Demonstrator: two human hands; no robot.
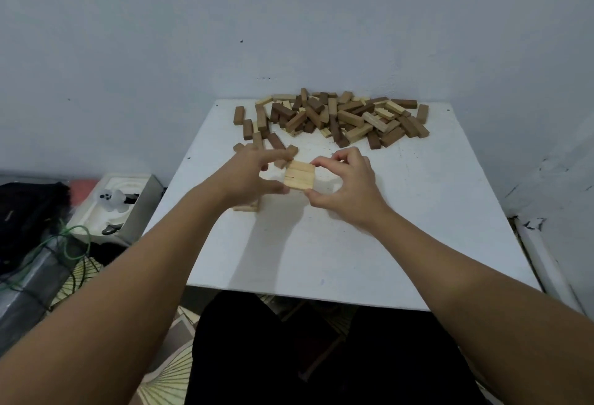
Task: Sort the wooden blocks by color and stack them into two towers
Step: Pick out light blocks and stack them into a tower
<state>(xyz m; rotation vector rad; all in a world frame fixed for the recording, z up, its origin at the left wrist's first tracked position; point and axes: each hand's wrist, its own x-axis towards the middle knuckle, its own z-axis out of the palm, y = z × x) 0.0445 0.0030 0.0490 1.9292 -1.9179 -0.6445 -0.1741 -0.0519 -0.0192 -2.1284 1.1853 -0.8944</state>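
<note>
Wooden blocks, light and dark mixed, lie in a loose heap along the far edge of the white surface, filling most of that edge from the middle toward the far right corner. White wall behind and to the right. Surface is square, its near edge over the person's dark-clothed lap.

Off the left edge, on the floor: dark bag, green cord, and a white moulded tray with small items in it, too blurred to name.

Both forearms reach in from the near corners toward the middle of the surface.

Light stack: three pale blocks side by side on top, set near the middle of the surface, a little toward the left edge. How many layers lie under it cannot be told.

Left hand: fingers spread and bent, thumb tip touching the stack's near left corner, fingers over its far left side; grasping the stack loosely from the left.

Right hand: thumb and forefinger pinch the stack's right side, other fingers curled.

Stray dark blocks lie scattered between the heap and the left hand, toward the far left corner; one brown block sits just beyond the stack, beside the left fingertips.

Pale block shows partly under the left wrist, near the left edge.
</note>
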